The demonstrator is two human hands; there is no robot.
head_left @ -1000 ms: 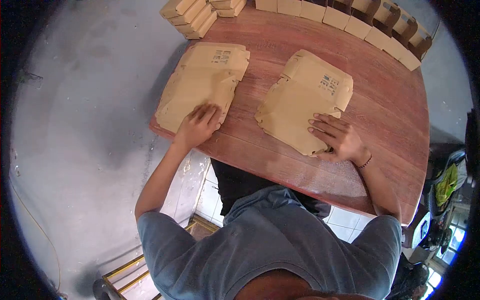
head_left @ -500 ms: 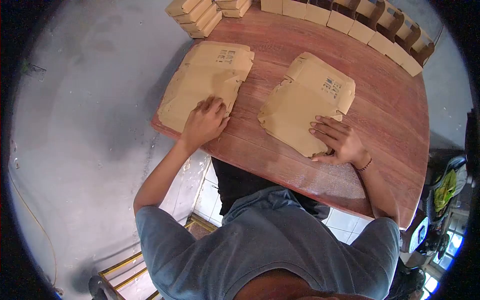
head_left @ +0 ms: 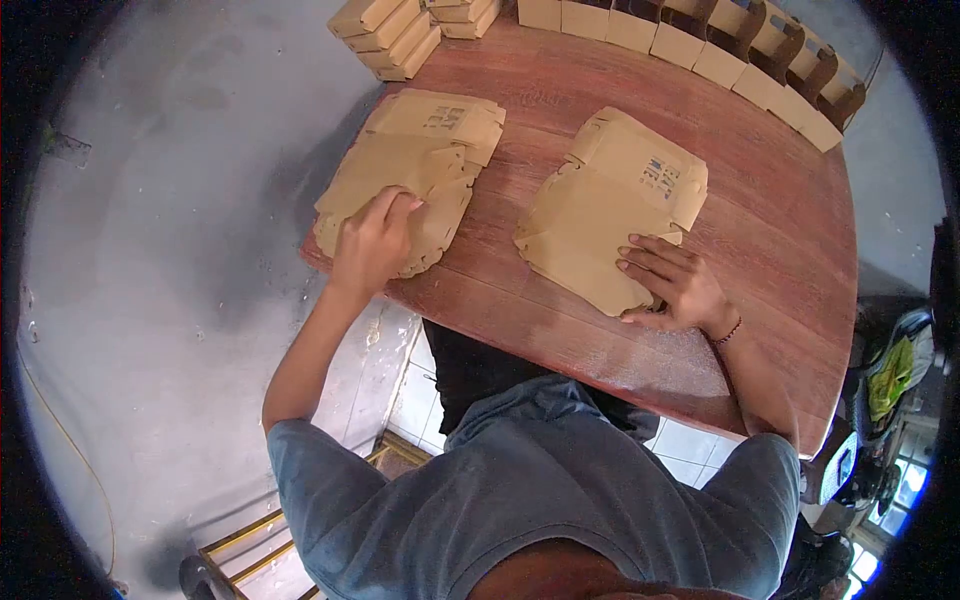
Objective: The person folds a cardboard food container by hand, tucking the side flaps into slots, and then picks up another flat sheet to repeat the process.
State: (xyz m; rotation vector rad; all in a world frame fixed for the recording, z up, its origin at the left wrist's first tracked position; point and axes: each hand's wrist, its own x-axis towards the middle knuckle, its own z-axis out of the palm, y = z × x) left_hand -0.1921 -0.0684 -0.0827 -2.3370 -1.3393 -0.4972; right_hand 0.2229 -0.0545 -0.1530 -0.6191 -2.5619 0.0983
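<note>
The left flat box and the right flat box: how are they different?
The left flat box looks partly lifted at the left hand; the right flat box looks flat, with the right hand at its corner. The left flat box is by the table's left edge; the right flat box is nearer the middle. Both are brown cardboard with dark letters.

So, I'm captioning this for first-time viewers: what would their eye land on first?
Probably the left cardboard piece and right cardboard piece, flattened and stamped with dark lettering, lying apart on the reddish table, the left hand and right hand at their near parts. Next, perhaps, the row of boxes curving along the far edge and the stacked boxes at upper left.
</note>
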